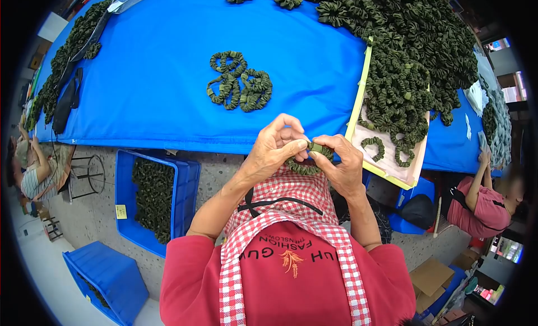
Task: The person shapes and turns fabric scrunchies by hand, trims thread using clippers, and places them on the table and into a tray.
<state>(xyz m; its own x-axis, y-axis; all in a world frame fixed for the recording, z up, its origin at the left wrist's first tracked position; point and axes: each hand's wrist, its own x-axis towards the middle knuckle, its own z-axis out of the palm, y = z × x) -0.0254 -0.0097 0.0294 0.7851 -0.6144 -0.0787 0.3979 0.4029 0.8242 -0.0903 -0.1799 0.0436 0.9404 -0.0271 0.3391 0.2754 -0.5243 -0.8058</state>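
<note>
Between my hands, just in front of the apron, is a dark green scrunchie (pixel 304 168). My left hand (pixel 278 144) pinches it at its upper left, thumb against the fingers. On its other side my right hand (pixel 341 161) grips it between thumb and forefinger. Beyond my hands a small group of scrunchies (pixel 256 91) lies on the blue table cover (pixel 162 74). A shallow tray (pixel 357 109) with a yellow rim and pale lining stands close by my right hand, with many scrunchies heaped inside.
A large scrunchie pile (pixel 412 32) covers the table's far right. Below the table edge at left stands a blue crate (pixel 188 183) of dark green pieces, with another blue crate (pixel 115 281) nearer. Two co-workers sit at the far left (pixel 33 172) and right (pixel 476 205).
</note>
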